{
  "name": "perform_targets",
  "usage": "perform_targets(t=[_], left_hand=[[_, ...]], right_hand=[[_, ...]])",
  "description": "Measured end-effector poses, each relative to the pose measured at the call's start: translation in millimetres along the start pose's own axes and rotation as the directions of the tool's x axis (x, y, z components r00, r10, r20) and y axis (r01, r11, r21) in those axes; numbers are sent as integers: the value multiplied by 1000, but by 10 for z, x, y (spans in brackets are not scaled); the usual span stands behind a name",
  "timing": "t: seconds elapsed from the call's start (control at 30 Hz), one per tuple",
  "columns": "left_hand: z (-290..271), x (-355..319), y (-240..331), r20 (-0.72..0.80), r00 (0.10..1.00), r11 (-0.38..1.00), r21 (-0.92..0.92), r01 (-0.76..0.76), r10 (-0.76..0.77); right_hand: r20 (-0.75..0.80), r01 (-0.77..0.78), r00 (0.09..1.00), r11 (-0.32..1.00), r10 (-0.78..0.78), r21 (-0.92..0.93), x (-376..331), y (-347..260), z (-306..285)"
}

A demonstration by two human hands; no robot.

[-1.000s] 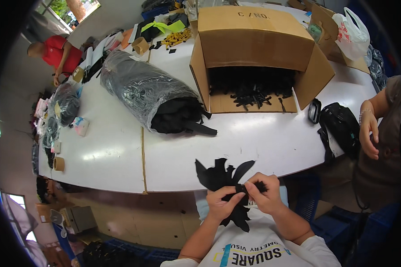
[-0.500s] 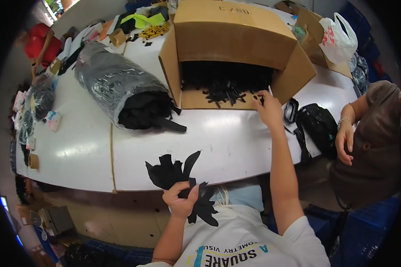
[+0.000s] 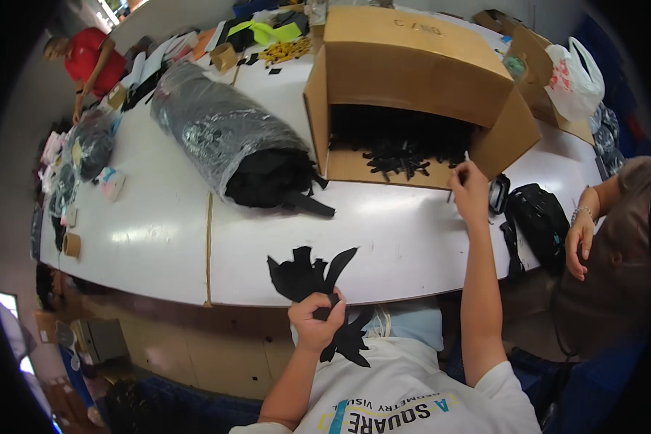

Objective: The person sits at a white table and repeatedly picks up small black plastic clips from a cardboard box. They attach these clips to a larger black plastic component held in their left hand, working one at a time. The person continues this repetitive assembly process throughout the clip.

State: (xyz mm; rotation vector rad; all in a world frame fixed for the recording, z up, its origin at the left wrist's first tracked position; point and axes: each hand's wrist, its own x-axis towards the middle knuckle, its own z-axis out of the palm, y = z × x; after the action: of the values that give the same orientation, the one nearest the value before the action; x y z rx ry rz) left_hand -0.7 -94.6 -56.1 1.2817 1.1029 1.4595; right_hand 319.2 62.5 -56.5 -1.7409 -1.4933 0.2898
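Observation:
My left hand [image 3: 317, 323], closed near the table's front edge, grips a bunch of black fabric pieces [image 3: 296, 277]. Their ends fan out above and below the fist. At the front right of an open cardboard box [image 3: 419, 72], my right hand [image 3: 471, 189] has its fingers pinched together. A small dark sliver shows at the fingertips, most likely a small black piece. Inside the box, lying on its side with the opening toward me, is a heap of small black pieces [image 3: 405, 159], some spilling onto the lower flap.
A clear plastic bag [image 3: 217, 123] full of black fabric lies left of the box. A black bag [image 3: 537, 220] rests on the table [image 3: 145, 231] at right, near another person's hand [image 3: 579, 242]. A person in red [image 3: 98, 65] stands far left. Behind are yellow pieces [image 3: 283, 50] and a tape roll [image 3: 71, 244] sits left.
The view has shifted, so the scene sits further right. My right hand has drawn back slightly from the box flap, its fingers now closed. My left hand keeps its grip on the fabric pieces.

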Motion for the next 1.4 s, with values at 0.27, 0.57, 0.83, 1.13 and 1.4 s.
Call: perform_targets(t=[0.27,0.57,0.83,1.13,1.4], left_hand=[[101,-4,-30,107,994,997,-66,44,-36],[186,-1,-27,207,978,999,-42,11,-3],[221,46,41,249,968,999,-19,-32,35],[160,28,42,356,934,1000,-5,-12,13],[197,-18,88,335,942,999,9,-35,30]], right_hand=[[472,-479,867,526,159,703,-1283,-755,-261],[628,-583,778,364,-9,727,-1813,-1111,-136],[572,-482,819,489,-43,727,-1766,-1131,-200],[530,-382,839,558,-124,736,-1793,-1096,-227],[507,-335,853,612,-127,716,-1718,-1219,-249]])
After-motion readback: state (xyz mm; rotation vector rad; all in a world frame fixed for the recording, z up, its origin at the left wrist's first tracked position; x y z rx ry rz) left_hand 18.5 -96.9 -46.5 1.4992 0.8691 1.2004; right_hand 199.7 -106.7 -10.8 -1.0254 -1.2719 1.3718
